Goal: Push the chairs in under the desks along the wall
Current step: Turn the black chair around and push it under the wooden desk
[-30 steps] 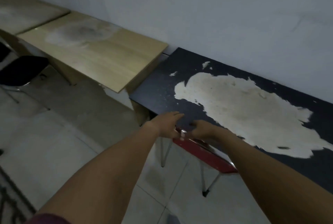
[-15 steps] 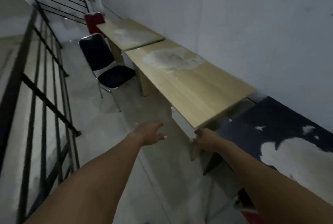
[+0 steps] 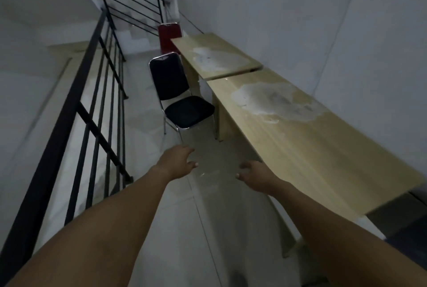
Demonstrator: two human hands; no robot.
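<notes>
A black padded chair (image 3: 178,99) with a chrome frame stands out in the aisle, its seat near the corner of the nearer wooden desk (image 3: 307,139). Further back a red chair (image 3: 168,35) stands at the end of the farther wooden desk (image 3: 215,56). Both desks run along the right wall. My left hand (image 3: 179,159) and my right hand (image 3: 254,174) reach forward over the floor, fingers apart, holding nothing, well short of the black chair.
A black metal railing (image 3: 92,111) borders the aisle on the left and continues up a staircase at the back. A corner of a dark desk (image 3: 402,215) shows at the lower right. The tiled floor (image 3: 208,229) forms a narrow aisle between railing and desks.
My view has swung left from the dark desk and its red chair toward the wooden desks. Both hands left that red chair and now hang open over the aisle.
</notes>
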